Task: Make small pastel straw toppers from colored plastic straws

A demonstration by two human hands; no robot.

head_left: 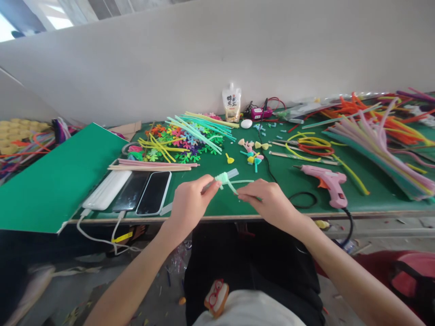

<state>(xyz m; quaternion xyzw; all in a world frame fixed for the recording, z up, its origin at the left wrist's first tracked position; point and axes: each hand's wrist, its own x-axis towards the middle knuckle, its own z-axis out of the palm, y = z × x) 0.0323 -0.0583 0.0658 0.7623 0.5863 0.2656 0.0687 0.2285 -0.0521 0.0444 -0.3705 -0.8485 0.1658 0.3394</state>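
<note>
My left hand (pixel 192 201) is closed around a clear flat strip (pixel 233 173), whose other end shows past the wrist, low at the table's front edge. Around the strip, just beyond my left fingertips, a mint-green pipe cleaner (pixel 221 178) is wound in several coils. My right hand (pixel 267 199) pinches a loose end of that pipe cleaner, a little to the right of the coils. Another thin mint-green length (pixel 245 181) sticks out rightward behind it. Both hands are above the green table (pixel 217 206) near its front edge.
A pink glue gun (pixel 328 181) lies at right, its cord over the edge. Small bow-shaped pieces (pixel 254 156) lie mid-table. Pipe-cleaner bundles (pixel 377 145) fill the right; colourful snowflake pieces (pixel 190 156) are piled behind. Phones (pixel 154 193), a white power bank (pixel 107 190) and a pouch (pixel 231 104) also stand or lie here.
</note>
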